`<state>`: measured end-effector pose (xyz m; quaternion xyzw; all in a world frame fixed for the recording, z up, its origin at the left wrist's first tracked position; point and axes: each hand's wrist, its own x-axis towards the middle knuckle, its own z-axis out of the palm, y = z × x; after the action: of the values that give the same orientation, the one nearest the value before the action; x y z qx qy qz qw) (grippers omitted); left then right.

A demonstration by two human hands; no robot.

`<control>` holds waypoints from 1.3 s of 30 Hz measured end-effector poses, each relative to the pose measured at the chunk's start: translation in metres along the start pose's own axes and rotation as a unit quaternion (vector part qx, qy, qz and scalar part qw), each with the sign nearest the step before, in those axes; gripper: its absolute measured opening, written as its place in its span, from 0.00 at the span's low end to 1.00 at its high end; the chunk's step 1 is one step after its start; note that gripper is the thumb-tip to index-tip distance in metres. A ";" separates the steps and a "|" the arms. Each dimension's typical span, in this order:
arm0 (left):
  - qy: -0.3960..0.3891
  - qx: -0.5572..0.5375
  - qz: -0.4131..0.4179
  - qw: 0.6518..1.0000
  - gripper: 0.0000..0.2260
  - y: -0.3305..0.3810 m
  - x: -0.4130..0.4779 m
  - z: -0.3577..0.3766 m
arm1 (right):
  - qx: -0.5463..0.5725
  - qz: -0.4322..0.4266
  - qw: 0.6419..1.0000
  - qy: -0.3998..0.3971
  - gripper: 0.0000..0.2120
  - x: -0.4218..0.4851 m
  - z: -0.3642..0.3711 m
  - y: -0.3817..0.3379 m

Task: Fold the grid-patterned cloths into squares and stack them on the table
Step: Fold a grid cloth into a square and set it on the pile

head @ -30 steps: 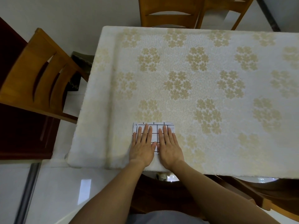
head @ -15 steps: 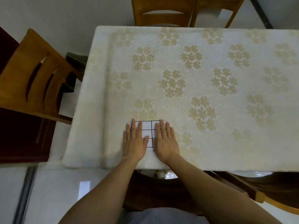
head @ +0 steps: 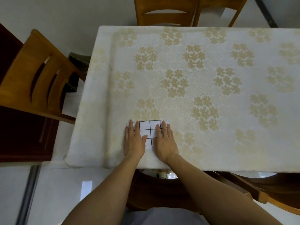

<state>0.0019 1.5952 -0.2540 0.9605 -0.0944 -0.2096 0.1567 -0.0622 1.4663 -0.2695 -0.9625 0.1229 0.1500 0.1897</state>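
A white cloth with a black grid point(head: 150, 129) lies folded into a small square near the table's front edge, left of the middle. My left hand point(head: 134, 140) rests flat on its left part with the fingers stretched out. My right hand point(head: 164, 140) lies flat on its right part, fingers straight and close together. Both palms cover much of the cloth, and only a strip of grid shows between and beyond the fingers. Neither hand grips anything.
The table point(head: 211, 70) wears a white cloth with gold flower patterns. A wooden chair point(head: 35, 82) stands at the left end, another chair point(head: 167, 12) at the far side, and a dark chair point(head: 243, 192) sits under the front edge.
Both hands have slid apart across the folded cloth, toward its left and right sides, so more grid shows between them. The view has shifted slightly.
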 end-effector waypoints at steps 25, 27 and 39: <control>0.028 -0.138 -0.102 0.985 0.35 0.022 0.006 -0.007 | -0.012 0.105 0.994 -0.026 0.34 0.010 -0.018 -0.026; 0.026 -0.156 -0.094 0.983 0.34 0.029 0.004 -0.006 | 0.019 0.103 0.994 0.004 0.32 0.009 -0.022 -0.017; -0.005 -0.199 -0.062 0.978 0.34 0.029 -0.001 -0.011 | 0.075 0.080 0.994 -0.009 0.30 0.003 -0.025 0.001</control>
<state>0.0024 1.5717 -0.2345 0.9132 0.0082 -0.2379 0.3309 -0.0540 1.4545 -0.2489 -0.9314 0.2089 0.1635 0.2493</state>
